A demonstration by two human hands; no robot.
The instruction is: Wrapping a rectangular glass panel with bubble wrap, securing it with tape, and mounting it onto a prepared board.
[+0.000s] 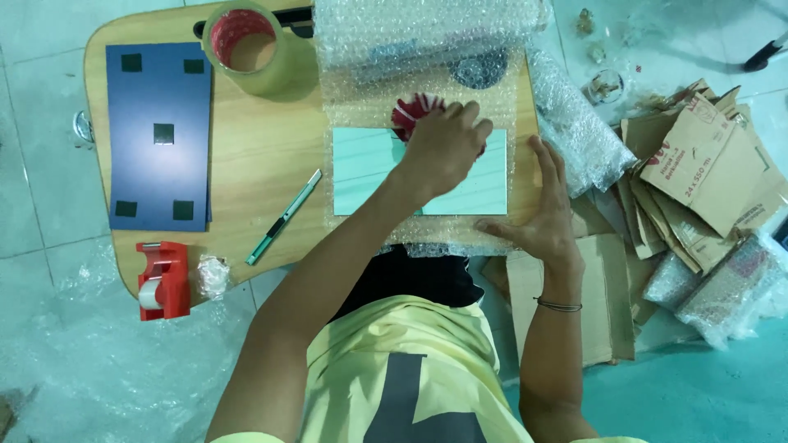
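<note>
From the head camera, the left hand (447, 148) lies palm-down with fingers curled loosely over a pale green flat box (369, 171) resting on a sheet of bubble wrap (361, 98), its fingertips touching a red-and-white round item (414, 111) just beyond the box; it presses rather than grips. The right hand (542, 217) is spread flat and open just right of the box, holding the wrap's edge against the wooden table (254, 156). Left of the left forearm lies a green utility knife (285, 217), and farther left a dark blue board (159, 135), a red tape dispenser (162, 279) and a big tape roll (246, 45).
</note>
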